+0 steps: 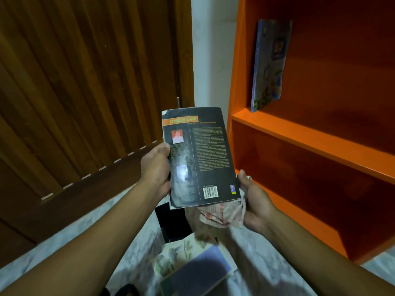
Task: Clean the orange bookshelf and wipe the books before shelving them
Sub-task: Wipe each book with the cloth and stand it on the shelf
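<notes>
Both forearms reach out from the bottom corners, and between them, low on the pale marbled floor [267, 259], lies a loose heap of books [192, 261], blurred, the topmost with a bluish-purple cover. Just beyond the heap something black [168, 221] stands on the floor; what it is I can't make out.

Above that, the person holds a dark paperback [196, 157] up with its back cover facing them: an orange title band reading "CYBER LAW", a small portrait photo, columns of text and a barcode near the lower edge. The left hand [156, 167] grips the book's left edge, thumb curled over the cover and the fingers hidden behind it. The right hand [256, 206] is at the book's lower right corner, thumb up against the edge, fingers curled round a bunched pale cloth with reddish checks [224, 212] that hangs just under the book and touches its bottom edge.

To the right stands the orange bookshelf [320, 142], close beside the book. One thin blue picture-covered book [269, 65] stands on the upper shelf board, leaning against the left side panel. A dark slatted wooden door [85, 92] fills the left, with a strip of white wall [211, 50] between it and the shelf.
</notes>
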Action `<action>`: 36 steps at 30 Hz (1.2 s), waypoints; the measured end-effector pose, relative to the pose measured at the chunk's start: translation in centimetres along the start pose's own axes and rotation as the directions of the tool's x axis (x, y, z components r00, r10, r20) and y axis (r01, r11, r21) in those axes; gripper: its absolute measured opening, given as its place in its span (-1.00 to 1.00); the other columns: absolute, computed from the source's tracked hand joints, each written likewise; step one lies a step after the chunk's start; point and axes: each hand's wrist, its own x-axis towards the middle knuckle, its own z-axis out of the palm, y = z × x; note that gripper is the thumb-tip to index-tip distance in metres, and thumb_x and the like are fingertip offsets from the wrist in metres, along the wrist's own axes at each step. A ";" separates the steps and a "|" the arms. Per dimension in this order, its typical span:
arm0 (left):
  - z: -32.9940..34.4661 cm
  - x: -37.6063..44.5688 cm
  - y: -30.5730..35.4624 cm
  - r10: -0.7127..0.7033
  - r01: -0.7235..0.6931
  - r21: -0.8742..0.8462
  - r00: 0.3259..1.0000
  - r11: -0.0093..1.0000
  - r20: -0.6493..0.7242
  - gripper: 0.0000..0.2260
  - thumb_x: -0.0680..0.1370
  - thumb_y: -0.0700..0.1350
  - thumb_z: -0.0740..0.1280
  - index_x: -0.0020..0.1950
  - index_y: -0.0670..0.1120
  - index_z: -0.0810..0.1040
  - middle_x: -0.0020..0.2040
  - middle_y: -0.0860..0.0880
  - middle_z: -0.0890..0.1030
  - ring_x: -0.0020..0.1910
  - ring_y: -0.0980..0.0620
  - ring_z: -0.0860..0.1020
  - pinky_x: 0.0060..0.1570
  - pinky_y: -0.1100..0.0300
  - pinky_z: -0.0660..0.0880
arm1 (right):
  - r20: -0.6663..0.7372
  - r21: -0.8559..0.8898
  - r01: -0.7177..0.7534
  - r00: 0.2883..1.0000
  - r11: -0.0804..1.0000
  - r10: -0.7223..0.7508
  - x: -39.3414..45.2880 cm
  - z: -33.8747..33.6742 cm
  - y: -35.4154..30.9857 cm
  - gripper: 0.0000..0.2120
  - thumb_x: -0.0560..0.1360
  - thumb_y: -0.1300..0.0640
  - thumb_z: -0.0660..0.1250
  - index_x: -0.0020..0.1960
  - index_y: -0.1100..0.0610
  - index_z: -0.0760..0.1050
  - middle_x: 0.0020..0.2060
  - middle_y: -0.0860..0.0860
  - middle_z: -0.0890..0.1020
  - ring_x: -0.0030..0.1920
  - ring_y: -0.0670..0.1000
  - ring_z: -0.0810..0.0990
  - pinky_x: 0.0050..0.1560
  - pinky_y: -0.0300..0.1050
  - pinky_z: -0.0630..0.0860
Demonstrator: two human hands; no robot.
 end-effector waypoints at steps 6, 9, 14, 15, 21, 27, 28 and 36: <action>-0.1 0.4 -1.5 0.128 -0.100 0.452 0.991 0.886 -0.030 -0.74 0.67 -0.04 0.22 0.30 -0.13 0.51 0.27 -0.19 0.61 0.24 -0.26 0.57 0.29 -0.16 0.47 | 0.120 -0.327 0.321 0.947 0.889 -0.298 -1.5 1.2 -0.3 -0.81 0.59 0.25 0.30 0.19 0.25 0.54 0.07 0.22 0.69 0.05 0.22 0.69 0.14 0.21 0.59; 0.6 -0.5 -2.5 0.281 -0.302 0.711 0.948 0.635 0.152 -0.42 0.65 0.13 0.22 0.61 0.06 0.11 0.55 -0.06 0.29 0.52 -0.11 0.26 0.50 -0.23 0.17 | 0.182 -0.572 0.513 0.840 0.640 -0.512 -1.9 1.9 0.3 -0.87 0.60 0.28 0.30 0.09 0.09 0.51 -0.07 0.00 0.72 -0.05 0.01 0.70 -0.07 -0.08 0.63; 3.2 -2.7 -3.4 0.020 -0.130 0.377 0.959 0.917 0.281 -0.23 0.57 0.13 0.36 0.58 0.32 -0.12 0.43 0.00 0.41 0.21 -0.04 0.56 0.17 -0.17 0.58 | 0.409 -0.844 0.536 0.674 0.026 -0.616 -1.5 0.4 2.0 -0.79 0.57 0.08 0.32 0.12 -0.19 0.41 -0.17 -0.15 0.63 -0.19 -0.14 0.61 -0.25 -0.05 0.54; 3.3 -2.5 -3.7 0.032 -0.112 0.358 0.975 0.927 0.222 -0.20 0.57 0.04 0.38 0.58 0.32 -0.12 0.38 -0.04 0.45 0.13 -0.07 0.60 0.08 -0.17 0.62 | 0.481 -0.842 0.526 0.636 -0.117 -0.603 -1.4 0.0 2.3 -0.74 0.57 0.09 0.33 0.18 -0.18 0.39 -0.21 -0.18 0.60 -0.26 -0.16 0.55 -0.31 -0.08 0.45; 3.0 -1.7 -4.6 0.066 -0.061 0.117 0.997 0.991 -0.043 -0.54 0.54 -0.27 0.28 0.40 0.05 0.39 0.12 -0.10 0.66 0.05 -0.11 0.67 0.10 -0.15 0.62 | 0.635 -0.768 0.500 0.517 -0.399 -0.574 -1.6 0.2 3.4 -0.52 0.48 0.08 0.43 0.33 -0.14 0.37 0.01 -0.16 0.66 -0.07 -0.21 0.58 -0.21 -0.23 0.42; 3.0 -1.6 -3.0 0.017 -0.026 -0.096 0.996 0.995 -0.087 -0.67 0.59 -0.37 0.23 0.28 -0.07 0.54 0.11 -0.14 0.69 0.05 -0.13 0.68 0.06 -0.10 0.64 | 0.781 -0.624 0.692 0.554 -0.363 -0.286 -1.2 0.2 2.6 -0.29 0.46 -0.35 0.25 0.52 -0.06 0.30 0.54 -0.17 0.25 0.56 -0.16 0.09 0.55 0.07 0.05; 3.0 -1.7 -2.5 0.003 -0.012 -0.132 0.998 0.991 -0.065 -0.69 0.61 -0.36 0.23 0.27 -0.07 0.55 0.10 -0.15 0.69 0.04 -0.13 0.69 0.02 -0.08 0.65 | 0.800 -0.589 0.652 0.554 -0.478 -0.230 -1.1 0.0 2.2 -0.28 0.46 -0.35 0.25 0.54 -0.08 0.26 0.57 -0.18 0.17 0.59 -0.13 -0.01 0.55 0.16 -0.03; 2.4 -1.8 -0.8 -0.018 0.023 -0.140 0.999 0.990 0.036 -0.71 0.69 -0.24 0.17 0.35 -0.03 0.51 0.11 -0.16 0.69 0.03 -0.18 0.70 0.00 -0.19 0.64 | 0.837 -0.452 0.582 0.539 -0.676 -0.095 -1.5 -0.4 0.0 -0.28 0.39 0.24 0.15 0.51 -0.15 0.27 0.57 -0.08 0.19 0.49 0.13 0.19 0.30 0.08 0.20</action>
